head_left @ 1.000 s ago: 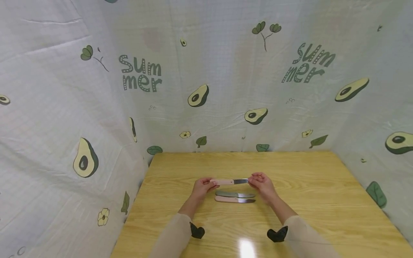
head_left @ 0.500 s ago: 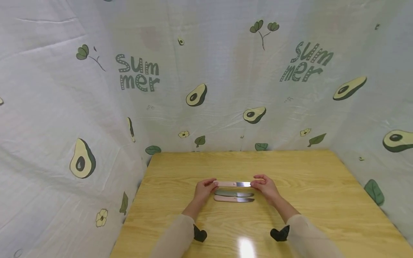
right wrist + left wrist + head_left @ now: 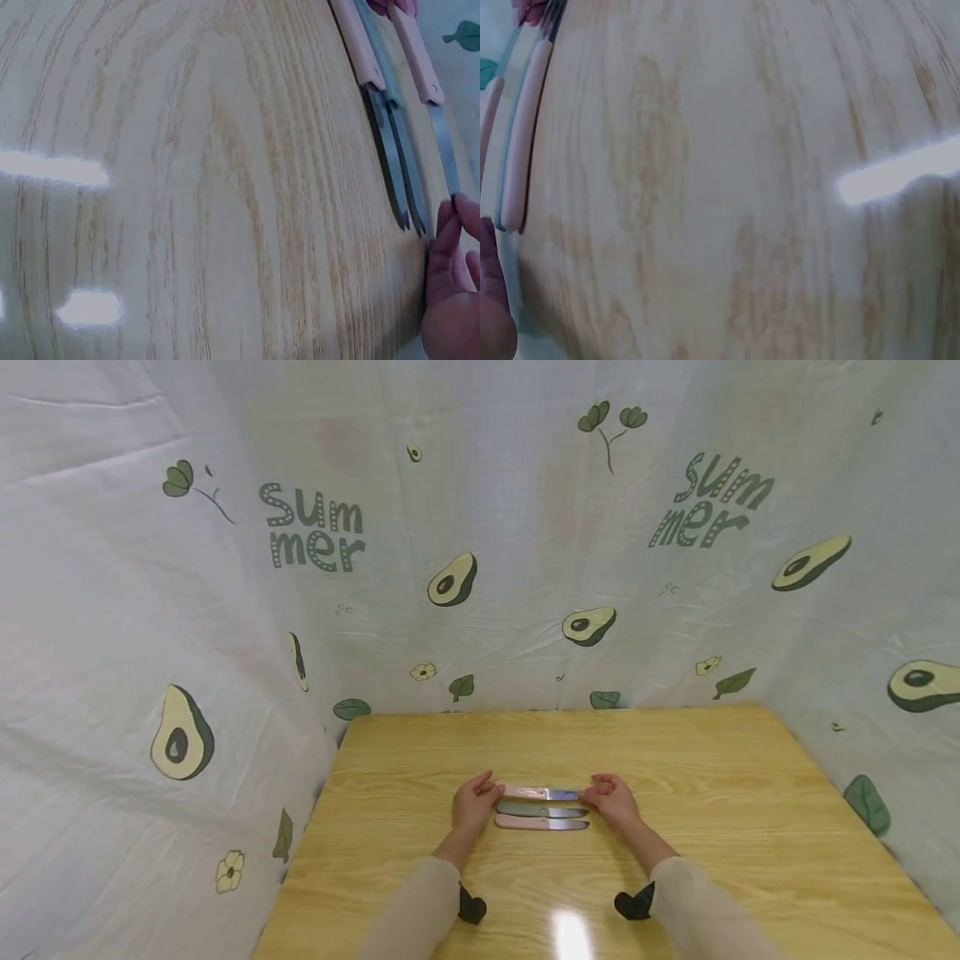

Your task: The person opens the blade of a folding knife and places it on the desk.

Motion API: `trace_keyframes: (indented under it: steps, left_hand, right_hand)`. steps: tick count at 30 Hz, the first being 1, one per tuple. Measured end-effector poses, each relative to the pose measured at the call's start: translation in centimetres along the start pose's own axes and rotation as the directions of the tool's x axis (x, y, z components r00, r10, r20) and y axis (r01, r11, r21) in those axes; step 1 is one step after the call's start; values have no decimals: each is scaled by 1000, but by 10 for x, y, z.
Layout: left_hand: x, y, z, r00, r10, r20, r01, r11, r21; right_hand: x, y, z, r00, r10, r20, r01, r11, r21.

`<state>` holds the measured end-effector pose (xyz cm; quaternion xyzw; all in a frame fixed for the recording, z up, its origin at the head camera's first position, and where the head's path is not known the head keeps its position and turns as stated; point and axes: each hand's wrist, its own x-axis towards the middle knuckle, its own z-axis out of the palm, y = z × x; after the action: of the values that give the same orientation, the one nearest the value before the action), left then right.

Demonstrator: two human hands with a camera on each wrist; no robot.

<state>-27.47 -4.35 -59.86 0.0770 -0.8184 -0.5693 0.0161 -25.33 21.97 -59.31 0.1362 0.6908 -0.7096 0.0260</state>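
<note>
A knife with a pink handle (image 3: pixel 522 792) and a silver blade stretches between my two hands. My left hand (image 3: pixel 472 803) pinches its handle end. At the blade tip, the thumb and fingers of my right hand (image 3: pixel 454 300) pinch the metal. Just nearer to me lies a knife with a grey-green handle (image 3: pixel 521 810). Beside that, closest to me, is another pink-handled knife (image 3: pixel 521 822). All three run side by side, blades to the right. The left wrist view catches the handle of the nearest pink knife (image 3: pixel 526 142) and only part of my left hand (image 3: pixel 493 307).
The knives are on a light wood table (image 3: pixel 675 777). A pale cloth (image 3: pixel 525 527) printed with avocados and leaves hangs behind it and along both sides. Light glares off the tabletop near the front.
Both hands have lowered the held pink knife and brought it slightly nearer the green one. The two other knives stay in place on the table; the head view has shifted a little.
</note>
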Motion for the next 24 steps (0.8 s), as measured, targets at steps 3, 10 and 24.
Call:
trace_keyframes:
  steps: [3,10,24]
  left_hand:
    - [-1,-4,0,1000,-23,-13,23,1000,14]
    - [-3,-3,3,999,-31,-43,33,998,44]
    - [-6,6,7,994,-4,-111,17,994,109]
  right_hand:
    - [-1,0,4,1000,7,-27,-8,999,-34]
    - [-1,-2,5,994,-17,-106,-8,974,-226]
    - [-2,-4,6,992,-81,-100,45,945,-324]
